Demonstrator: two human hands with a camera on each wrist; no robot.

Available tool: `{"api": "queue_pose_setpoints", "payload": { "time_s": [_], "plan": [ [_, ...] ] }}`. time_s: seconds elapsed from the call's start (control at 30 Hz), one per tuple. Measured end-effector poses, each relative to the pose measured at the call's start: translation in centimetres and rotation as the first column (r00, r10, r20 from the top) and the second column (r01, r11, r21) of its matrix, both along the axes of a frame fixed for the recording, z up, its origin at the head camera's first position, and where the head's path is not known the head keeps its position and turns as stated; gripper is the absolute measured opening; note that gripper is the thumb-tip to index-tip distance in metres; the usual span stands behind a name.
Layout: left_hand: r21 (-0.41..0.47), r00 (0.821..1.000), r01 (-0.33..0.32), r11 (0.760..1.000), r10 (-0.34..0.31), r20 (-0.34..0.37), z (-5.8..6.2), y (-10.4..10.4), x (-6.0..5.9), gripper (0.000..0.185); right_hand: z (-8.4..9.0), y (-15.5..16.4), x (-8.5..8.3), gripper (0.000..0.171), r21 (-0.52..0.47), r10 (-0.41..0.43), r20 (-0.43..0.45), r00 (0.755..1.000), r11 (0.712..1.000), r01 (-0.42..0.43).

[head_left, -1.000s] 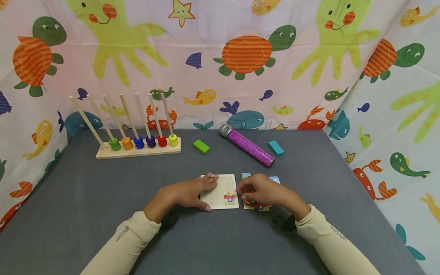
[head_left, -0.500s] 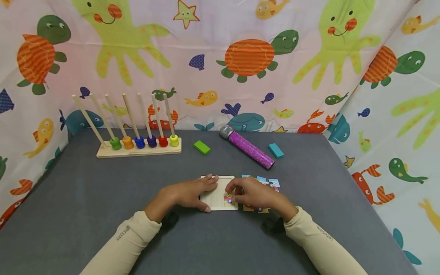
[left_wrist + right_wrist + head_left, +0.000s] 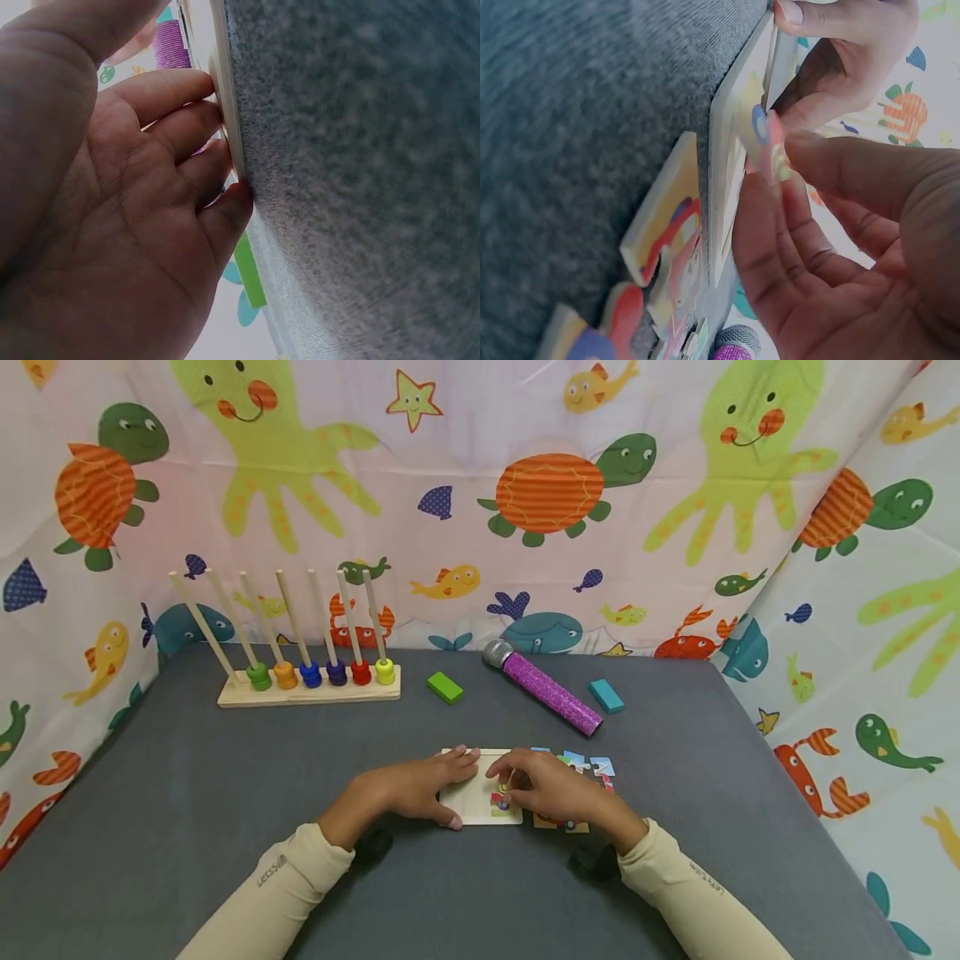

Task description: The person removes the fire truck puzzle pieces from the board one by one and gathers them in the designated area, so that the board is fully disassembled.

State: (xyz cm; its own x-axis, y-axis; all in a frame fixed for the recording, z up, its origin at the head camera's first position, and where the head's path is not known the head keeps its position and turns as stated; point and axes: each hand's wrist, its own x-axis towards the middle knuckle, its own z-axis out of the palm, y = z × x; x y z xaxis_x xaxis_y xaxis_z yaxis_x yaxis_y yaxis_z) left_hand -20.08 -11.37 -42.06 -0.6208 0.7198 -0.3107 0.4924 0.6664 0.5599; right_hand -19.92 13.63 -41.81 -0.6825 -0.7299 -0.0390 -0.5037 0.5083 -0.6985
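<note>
Here the left hand (image 3: 408,789) presses flat, fingers together, on the wooden puzzle tray (image 3: 472,802); the right hand (image 3: 543,787) pinches a puzzle piece (image 3: 769,146) over it, loose pieces (image 3: 573,820) beside.

A children's play corner: sea-creature curtains (image 3: 525,485) enclose a grey table (image 3: 187,827) with a peg-and-ring toy (image 3: 307,681)

Right hand (image 3: 551,787) now off the loose pieces (image 3: 573,762) and over the puzzle tray (image 3: 474,803) (fingertips on a placed piece (image 3: 501,802)).
</note>
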Motion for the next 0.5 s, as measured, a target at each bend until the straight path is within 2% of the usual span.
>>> {"api": "queue_pose_setpoints", "payload": {
  "time_s": [0.07,0.27,0.5],
  "plan": [
    [0.009,1.000,0.003,1.000,-0.003,-0.003,0.0,-0.1,0.0,0.084,0.1,-0.1,0.0,0.029,0.000,0.011,0.019,1.000,1.000,-0.011],
    [0.013,1.000,0.006,1.000,-0.006,0.000,0.1,-0.4,-0.2,0.085,0.5,0.0,0.1,0.012,0.003,0.023,0.056,0.998,1.000,-0.023],
    [-0.011,1.000,-0.003,1.000,0.003,0.001,0.1,0.0,0.0,0.085,0.8,2.3,0.5,0.018,-0.037,-0.042,0.049,0.998,0.998,0.044]
  ]
}}
